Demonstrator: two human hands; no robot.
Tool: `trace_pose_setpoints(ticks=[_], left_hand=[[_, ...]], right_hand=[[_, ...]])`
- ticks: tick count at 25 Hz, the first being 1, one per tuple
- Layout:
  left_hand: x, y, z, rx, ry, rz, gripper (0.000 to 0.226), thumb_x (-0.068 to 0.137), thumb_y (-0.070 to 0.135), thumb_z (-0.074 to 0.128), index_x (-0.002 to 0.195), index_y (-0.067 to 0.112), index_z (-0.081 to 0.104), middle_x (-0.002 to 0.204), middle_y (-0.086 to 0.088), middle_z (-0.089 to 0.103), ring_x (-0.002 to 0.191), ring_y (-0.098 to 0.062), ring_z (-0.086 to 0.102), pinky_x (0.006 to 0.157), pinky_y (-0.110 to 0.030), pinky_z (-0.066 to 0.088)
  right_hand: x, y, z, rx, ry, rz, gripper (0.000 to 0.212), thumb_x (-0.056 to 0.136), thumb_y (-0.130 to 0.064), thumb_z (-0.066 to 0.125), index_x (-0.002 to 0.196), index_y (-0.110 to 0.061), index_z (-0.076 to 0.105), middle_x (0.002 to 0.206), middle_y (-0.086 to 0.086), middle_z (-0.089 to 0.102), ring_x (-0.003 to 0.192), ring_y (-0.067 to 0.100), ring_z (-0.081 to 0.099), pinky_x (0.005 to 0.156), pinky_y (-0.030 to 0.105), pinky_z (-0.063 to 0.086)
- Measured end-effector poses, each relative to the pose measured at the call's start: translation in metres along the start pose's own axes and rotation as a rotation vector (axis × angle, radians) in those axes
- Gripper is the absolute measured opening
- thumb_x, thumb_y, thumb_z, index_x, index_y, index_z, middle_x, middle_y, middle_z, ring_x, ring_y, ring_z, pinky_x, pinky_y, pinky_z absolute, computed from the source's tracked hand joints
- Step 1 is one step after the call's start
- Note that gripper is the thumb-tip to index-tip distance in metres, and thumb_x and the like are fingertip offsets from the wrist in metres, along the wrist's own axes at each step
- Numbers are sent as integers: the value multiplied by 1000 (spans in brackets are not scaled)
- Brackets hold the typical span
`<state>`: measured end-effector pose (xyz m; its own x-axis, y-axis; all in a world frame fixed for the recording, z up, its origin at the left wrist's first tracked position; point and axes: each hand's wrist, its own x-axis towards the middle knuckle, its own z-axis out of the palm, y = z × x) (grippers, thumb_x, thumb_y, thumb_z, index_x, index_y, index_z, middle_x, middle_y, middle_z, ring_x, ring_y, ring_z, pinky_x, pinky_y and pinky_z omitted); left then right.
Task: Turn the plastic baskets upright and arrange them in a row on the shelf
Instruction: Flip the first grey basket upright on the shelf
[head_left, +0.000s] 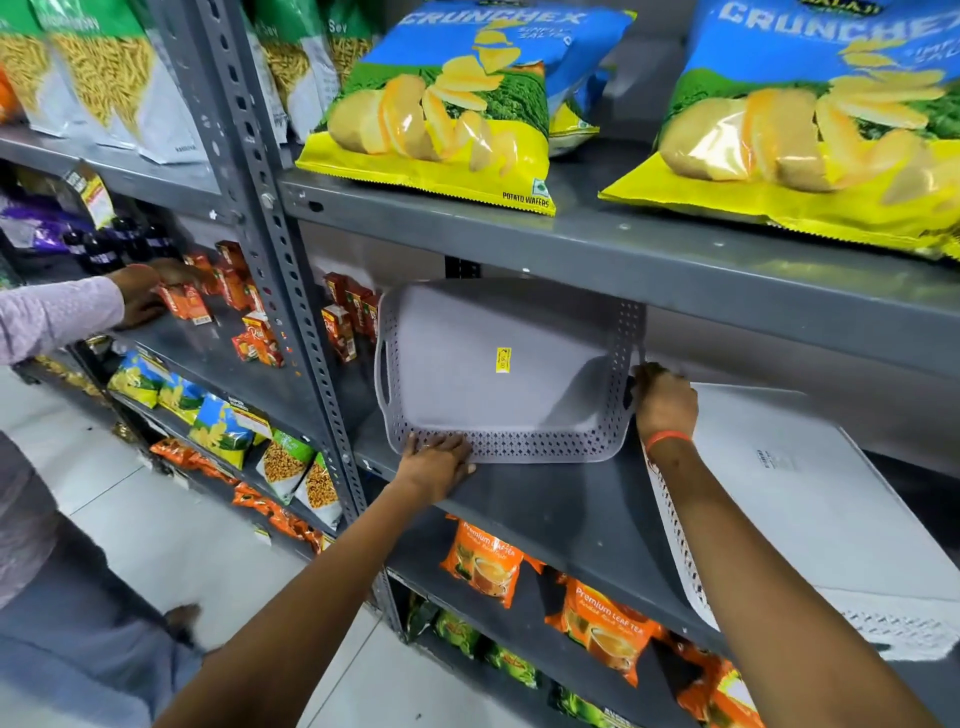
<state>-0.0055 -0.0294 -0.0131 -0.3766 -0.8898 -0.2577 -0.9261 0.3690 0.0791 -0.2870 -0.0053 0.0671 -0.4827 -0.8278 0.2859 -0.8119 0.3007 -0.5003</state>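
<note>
both hands are on the grey basket (498, 364): left hand (439, 465) spread flat over the near perforated rim with its fingers pressing down, right hand (662, 402) curled around the right-end handle. i see the basket tipped up, its flat base with a yellow sticker (503, 359) facing me, near rim resting on the shelf (545, 514). to finish well, i judge i should keep the near rim as a pivot, hold the handle firmly and lower the far side slowly so it clears the shelf above. whether it holds anything i cannot tell, since its opening faces away. a white basket (810, 499) lies base-up just to the right, and its contents are likewise hidden.
</note>
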Motion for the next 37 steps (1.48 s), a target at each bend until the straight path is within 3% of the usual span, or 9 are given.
trace_pose_setpoints(ticks=[4, 8, 11, 14, 17, 22, 27, 32, 37], left_hand=[[7, -6, -5, -18, 38, -13, 42, 102, 33, 25, 143, 34, 29, 155, 8, 30, 142, -18, 29, 121, -46, 9], [16, -5, -22, -41, 118, -16, 37, 101, 29, 25, 134, 31, 42, 144, -4, 48, 132, -27, 42, 115, -45, 18], [23, -8, -36, -48, 123, 5, 36, 101, 30, 27, 129, 28, 48, 139, -10, 52, 128, -33, 42, 112, -46, 23], [32, -11, -49, -50, 107, 12, 35, 99, 22, 30, 127, 29, 50, 135, -13, 53, 126, -35, 42, 111, -46, 27], [37, -10, -57, -20, 100, 15, 42, 95, 10, 33, 128, 30, 49, 129, -16, 56, 122, -36, 46, 109, -46, 31], [27, -8, -54, -24, 235, 36, 42, 91, -3, 37, 122, 19, 55, 118, -19, 61, 110, -38, 56, 97, -47, 44], [12, -40, -36, -3, 267, 22, 42, 94, 2, 41, 129, 24, 49, 132, -12, 54, 121, -35, 48, 102, -46, 42], [-10, -57, -25, 114, 363, 38, 60, 81, -3, 57, 134, 21, 43, 138, -9, 48, 132, -32, 39, 116, -43, 29], [-28, -64, -15, 109, 416, 39, 51, 85, 0, 48, 132, 18, 44, 139, -10, 46, 136, -31, 35, 119, -44, 19]], right_hand=[[12, -6, 28, -8, -136, 28, 28, 92, -1, 41, 117, 7, 50, 117, 33, 60, 107, 46, 58, 90, 46, 47], [-6, -2, 66, -162, -321, -44, 60, 88, 9, 39, 142, 10, 14, 148, 31, 24, 133, 41, 36, 107, 41, 33], [-15, -3, 75, -197, -346, -102, 52, 94, 1, 35, 141, 11, 16, 150, 37, 8, 142, 43, 13, 115, 40, 21], [-19, 0, 78, -213, -259, -181, 48, 97, -13, 36, 140, 7, 26, 152, 32, 13, 143, 42, 10, 118, 46, 14], [-20, 4, 82, -254, -219, -333, 46, 93, -8, 43, 137, 3, 36, 147, 26, 34, 139, 38, 26, 117, 50, 16], [-27, 4, 83, -269, -138, -497, 34, 76, 6, 60, 109, -2, 63, 101, 22, 70, 100, 41, 61, 105, 51, 39], [-70, 1, 75, -223, -125, -663, 41, 68, 7, 70, 105, -8, 66, 84, 14, 67, 79, 34, 63, 68, 38, 59], [-118, -22, 75, -238, -91, -704, 52, 64, 6, 67, 113, -12, 63, 81, 10, 63, 75, 30, 62, 67, 38, 57], [-143, -35, 74, -245, -96, -651, 49, 65, 5, 69, 111, -13, 64, 81, 9, 63, 76, 28, 61, 67, 38, 57]])
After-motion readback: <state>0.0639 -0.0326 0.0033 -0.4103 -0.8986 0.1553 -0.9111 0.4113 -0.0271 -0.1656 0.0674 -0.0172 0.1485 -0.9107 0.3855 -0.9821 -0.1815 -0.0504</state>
